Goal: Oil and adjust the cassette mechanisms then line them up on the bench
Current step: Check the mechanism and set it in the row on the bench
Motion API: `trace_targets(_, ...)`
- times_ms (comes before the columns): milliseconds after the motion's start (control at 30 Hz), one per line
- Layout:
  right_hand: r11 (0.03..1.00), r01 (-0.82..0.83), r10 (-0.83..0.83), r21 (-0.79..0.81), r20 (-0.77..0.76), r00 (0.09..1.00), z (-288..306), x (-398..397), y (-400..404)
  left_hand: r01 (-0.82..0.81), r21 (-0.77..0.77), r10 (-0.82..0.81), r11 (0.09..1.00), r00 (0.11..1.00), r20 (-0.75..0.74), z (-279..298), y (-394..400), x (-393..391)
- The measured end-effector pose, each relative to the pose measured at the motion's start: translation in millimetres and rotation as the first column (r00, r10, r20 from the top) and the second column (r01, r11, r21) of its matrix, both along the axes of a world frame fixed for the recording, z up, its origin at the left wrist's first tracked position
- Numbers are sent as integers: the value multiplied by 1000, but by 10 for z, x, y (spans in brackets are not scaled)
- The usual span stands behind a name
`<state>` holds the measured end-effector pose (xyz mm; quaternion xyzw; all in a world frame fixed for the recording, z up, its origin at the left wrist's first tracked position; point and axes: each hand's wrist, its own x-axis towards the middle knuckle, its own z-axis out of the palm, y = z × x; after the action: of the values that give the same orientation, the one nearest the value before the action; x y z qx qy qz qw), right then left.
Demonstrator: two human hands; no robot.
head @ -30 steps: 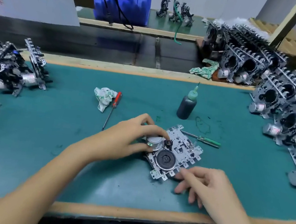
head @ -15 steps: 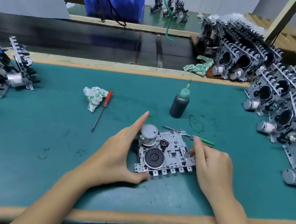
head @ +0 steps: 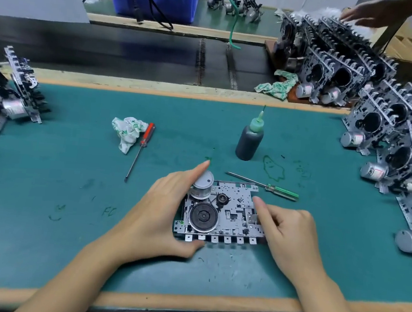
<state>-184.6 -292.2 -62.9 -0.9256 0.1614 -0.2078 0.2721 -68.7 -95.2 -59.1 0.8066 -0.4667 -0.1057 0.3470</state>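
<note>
A silver cassette mechanism (head: pixel 234 214) lies flat on the green bench mat (head: pixel 48 165), its round motor at the back left and its black flywheel at the front left. My left hand (head: pixel 154 213) grips its left side, index finger along the motor and thumb at the front edge. My right hand (head: pixel 290 237) holds the right edge, with the thumb on the plate and the other fingers curled. A dark oil bottle (head: pixel 249 140) with a green nozzle stands behind it. A green-handled screwdriver (head: pixel 282 191) lies just beyond the mechanism.
Several mechanisms (head: pixel 402 139) stand in rows at the right, and a few more (head: pixel 9 96) at the far left. A red screwdriver (head: pixel 146 135) and a crumpled rag (head: pixel 127 130) lie left of centre. Another person's hand (head: pixel 372 11) reaches over the back rows. A dark conveyor (head: pixel 134 53) runs behind.
The mechanism has been turned square to the bench edge. My right hand moved from the front corner to the right edge. Another person's hand has come into view at the top right.
</note>
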Motion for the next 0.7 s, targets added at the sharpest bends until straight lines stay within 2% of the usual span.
trace_targets(67,1000,0,0,5,-4,1000,-8,-3,-3,0,-9,0,1000,1000,14,-2,-2,9)
trace_targets(200,1000,-10,9,26,20,1000,-48,2,-17,19,-24,-21,1000,997,-79,-13,30,38)
trace_targets(333,984,59,-77,170,105,991,-13,24,-5,4,-54,-11,999,993,-119,-18,25,39)
trace_targets(400,979,-2,-28,203,146,989,98,24,-24,8,-59,-15,998,993,-120,-15,31,35)
trace_targets(467,968,-200,199,150,16,980,246,36,-90,3,-60,-11,998,991,-133,-10,37,39)
trace_targets(533,913,-406,405,52,-253,879,377,82,-151,15,-56,-23,998,990,-139,-5,37,39)
trace_targets(600,835,-536,436,-126,-445,782,452,167,-157,32,-53,-39,998,990,-137,-9,37,32)
trace_targets(700,766,-599,395,-234,-564,725,488,297,-102,30,-64,-38,998,990,-133,-28,44,30)
